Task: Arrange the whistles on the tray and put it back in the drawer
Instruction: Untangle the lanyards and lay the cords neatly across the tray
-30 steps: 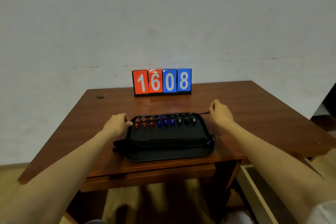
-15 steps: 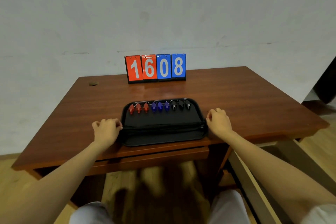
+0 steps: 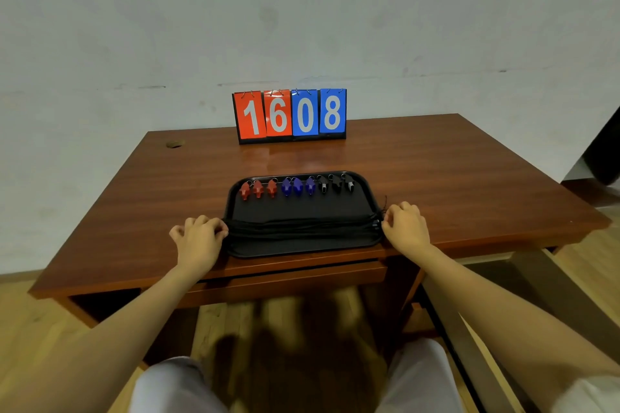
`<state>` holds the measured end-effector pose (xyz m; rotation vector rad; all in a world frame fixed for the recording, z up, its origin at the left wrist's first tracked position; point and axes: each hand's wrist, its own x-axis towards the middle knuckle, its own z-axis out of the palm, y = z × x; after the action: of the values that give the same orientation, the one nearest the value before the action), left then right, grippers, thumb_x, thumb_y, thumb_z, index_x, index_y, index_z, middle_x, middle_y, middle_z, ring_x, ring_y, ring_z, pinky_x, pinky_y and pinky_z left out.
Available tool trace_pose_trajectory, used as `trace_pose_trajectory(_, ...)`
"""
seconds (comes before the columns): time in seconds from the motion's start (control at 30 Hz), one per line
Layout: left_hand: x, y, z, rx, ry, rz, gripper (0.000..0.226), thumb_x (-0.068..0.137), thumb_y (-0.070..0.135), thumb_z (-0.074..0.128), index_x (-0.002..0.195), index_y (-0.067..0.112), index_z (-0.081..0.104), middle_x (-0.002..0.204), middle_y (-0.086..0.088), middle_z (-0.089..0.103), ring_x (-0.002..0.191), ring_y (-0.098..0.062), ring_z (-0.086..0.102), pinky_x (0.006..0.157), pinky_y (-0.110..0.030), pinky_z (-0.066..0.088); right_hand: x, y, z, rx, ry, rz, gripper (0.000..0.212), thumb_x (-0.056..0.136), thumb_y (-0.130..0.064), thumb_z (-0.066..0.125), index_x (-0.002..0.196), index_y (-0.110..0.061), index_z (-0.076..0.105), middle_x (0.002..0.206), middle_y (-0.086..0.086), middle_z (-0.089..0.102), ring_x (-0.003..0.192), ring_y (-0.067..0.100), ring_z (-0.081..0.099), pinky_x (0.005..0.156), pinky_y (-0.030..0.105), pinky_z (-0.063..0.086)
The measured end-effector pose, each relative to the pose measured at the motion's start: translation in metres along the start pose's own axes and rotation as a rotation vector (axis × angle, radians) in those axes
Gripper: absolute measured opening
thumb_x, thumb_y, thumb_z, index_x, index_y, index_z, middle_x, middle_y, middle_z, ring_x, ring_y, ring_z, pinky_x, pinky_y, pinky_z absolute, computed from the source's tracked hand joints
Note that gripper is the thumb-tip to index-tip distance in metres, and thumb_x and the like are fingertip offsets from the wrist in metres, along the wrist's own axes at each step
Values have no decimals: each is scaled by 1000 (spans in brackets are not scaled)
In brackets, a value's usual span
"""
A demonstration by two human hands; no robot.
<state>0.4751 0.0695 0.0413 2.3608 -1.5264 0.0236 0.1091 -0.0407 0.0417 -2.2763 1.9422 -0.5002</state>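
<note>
Hands unmoved at tray (image 3: 302,246); whistles: 3 red (image 3: 257,189), 3 blue (image 3: 298,186), 3 blk (image 3: 336,183).

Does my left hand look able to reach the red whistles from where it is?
Probably yes: the left hand rests at the tray edge, with only open tray between it and the red whistles.

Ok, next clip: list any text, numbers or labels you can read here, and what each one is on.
"1" on the first red card of the flip scoreboard at the back of the desk.
"6" on the second red card.
"0" on the first blue card.
"8" on the second blue card.
No readable print shows on the whistles or the black tray.
</note>
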Motion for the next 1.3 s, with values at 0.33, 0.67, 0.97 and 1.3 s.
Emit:
trace_pose_trajectory(0.33,-2,-1,4,5,21,-30,12,91,25,56,97,24,66,109,-3,47,117,-28,33,99,-44,20,1,0,4,19,19,37,17,93,-22,50,99,-11,62,110,8,56,108,28,48,87,40,45)
trace_pose_trajectory(0.67,-3,9,10,42,23,186,44,85,28,64,127,26,54,135,-3,44,131,-27,28,104,-45,16,-4,-4,7,133,28,-229,34,86,-24,60,119,-17,55,122,1,53,125,23,39,101,36,33)
trace_pose_trajectory(0.97,2,12,19,194,-79,237,39,99,32,40,137,27,47,142,5,47,136,-19,30,105,-46,11,4,-11,13,29,-214,-243,38,97,-24,50,136,-25,50,145,-6,45,146,17,17,117,48,8)
trace_pose_trajectory(1.3,-13,20,30,74,191,401,25,84,28,64,106,19,67,111,-4,63,114,-21,45,91,-44,26,2,-8,14,65,-89,-308,32,93,-30,52,123,-24,60,138,-8,52,146,16,18,114,57,-8)
